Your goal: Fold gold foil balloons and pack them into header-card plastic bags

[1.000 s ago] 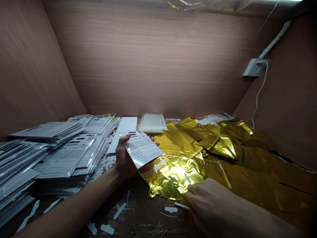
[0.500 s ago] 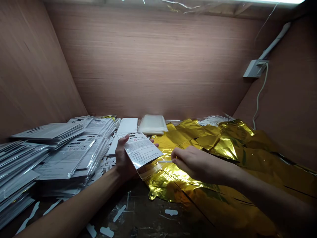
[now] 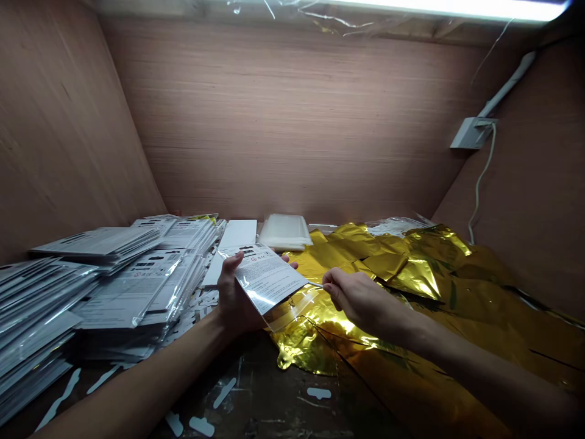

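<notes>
My left hand [image 3: 235, 292] grips a white printed card in a clear plastic sleeve [image 3: 269, 277], tilted, its thumb on the near left edge and fingertips showing behind the far edge. The sleeve's clear flap [image 3: 290, 314] hangs off the lower right side. My right hand [image 3: 345, 292] is closed on a thin white stick, perhaps a straw [image 3: 315, 284], whose far end meets the card's right corner; whether it is inside the sleeve I cannot tell. Below both hands lie shiny gold foil pieces [image 3: 297, 350].
Stacks of sleeved printed cards [image 3: 137, 280] stand at the left. Behind the hands are blank white cards [image 3: 240, 233] and a pile of clear sleeves [image 3: 286, 231]. Gold foil sheets [image 3: 388, 265] cover the right side. White cut-outs [image 3: 319, 393] lie in front. A socket box [image 3: 470, 133] hangs at the right.
The stick in my right hand has come up from below the card to its right corner. My left hand keeps its hold on the sleeved card. The view has shifted slightly.
</notes>
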{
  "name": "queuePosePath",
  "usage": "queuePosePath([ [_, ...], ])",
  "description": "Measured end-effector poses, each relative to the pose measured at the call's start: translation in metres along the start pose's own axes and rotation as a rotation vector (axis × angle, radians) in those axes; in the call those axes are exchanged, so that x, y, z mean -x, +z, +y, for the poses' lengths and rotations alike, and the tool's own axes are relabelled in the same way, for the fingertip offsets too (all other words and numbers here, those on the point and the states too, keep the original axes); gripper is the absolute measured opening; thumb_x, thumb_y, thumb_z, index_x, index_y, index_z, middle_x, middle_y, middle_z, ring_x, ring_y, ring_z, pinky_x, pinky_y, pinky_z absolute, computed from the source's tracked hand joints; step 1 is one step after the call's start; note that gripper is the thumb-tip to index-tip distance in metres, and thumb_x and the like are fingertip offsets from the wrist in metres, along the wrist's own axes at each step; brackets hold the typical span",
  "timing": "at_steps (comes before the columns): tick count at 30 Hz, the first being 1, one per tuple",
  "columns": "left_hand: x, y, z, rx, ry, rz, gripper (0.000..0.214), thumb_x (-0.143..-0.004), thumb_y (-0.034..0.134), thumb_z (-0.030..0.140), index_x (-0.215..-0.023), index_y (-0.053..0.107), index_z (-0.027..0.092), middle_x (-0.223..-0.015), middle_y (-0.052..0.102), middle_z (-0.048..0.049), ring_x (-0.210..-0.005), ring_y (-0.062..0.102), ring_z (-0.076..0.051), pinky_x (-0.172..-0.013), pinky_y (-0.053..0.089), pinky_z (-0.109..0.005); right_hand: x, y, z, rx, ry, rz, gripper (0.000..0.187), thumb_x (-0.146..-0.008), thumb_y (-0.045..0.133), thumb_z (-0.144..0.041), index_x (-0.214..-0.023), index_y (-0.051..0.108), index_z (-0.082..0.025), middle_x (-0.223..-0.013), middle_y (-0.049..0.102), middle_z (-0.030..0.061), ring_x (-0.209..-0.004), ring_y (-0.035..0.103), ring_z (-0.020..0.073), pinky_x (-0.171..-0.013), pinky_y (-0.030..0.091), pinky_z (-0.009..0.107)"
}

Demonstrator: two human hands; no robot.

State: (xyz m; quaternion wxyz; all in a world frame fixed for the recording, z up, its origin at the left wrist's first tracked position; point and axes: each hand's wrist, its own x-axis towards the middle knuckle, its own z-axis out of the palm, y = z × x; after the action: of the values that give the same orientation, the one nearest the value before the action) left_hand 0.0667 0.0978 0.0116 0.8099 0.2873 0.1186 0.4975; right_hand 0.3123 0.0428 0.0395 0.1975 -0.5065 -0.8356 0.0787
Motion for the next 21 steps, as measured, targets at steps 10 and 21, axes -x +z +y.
queuePosePath([
  [10, 0.004, 0.005, -0.005, -0.046, 0.060, -0.085, 0.061, -0.080, 0.068, 0.049, -0.129, 0.061, 0.014, -0.124, 0.071, -0.0187, -0.124, 0.062, -0.043, -0.110, 0.041, -0.061, -0.004, 0.017, -0.020, -0.274, 0.175, 0.136, 0.036, -0.109, 0.035, -0.036, -0.135, 0.048, -0.015, -0.088, 0.071, 0.0094, -0.068, 0.065, 0.0197, -0.060, 0.049, 0.031],
  [21, 0.006, 0.002, -0.003, -0.007, -0.047, -0.220, 0.063, -0.083, 0.062, 0.056, -0.131, 0.060, 0.015, -0.125, 0.070, -0.0206, -0.129, 0.058, -0.045, -0.110, 0.038, -0.062, 0.050, -0.018, 0.011, 0.137, -0.596, 0.104, 0.057, -0.103, 0.051, -0.013, -0.157, 0.041, -0.028, -0.151, 0.055, 0.0136, -0.135, 0.058, 0.0251, -0.105, 0.056, 0.039],
])
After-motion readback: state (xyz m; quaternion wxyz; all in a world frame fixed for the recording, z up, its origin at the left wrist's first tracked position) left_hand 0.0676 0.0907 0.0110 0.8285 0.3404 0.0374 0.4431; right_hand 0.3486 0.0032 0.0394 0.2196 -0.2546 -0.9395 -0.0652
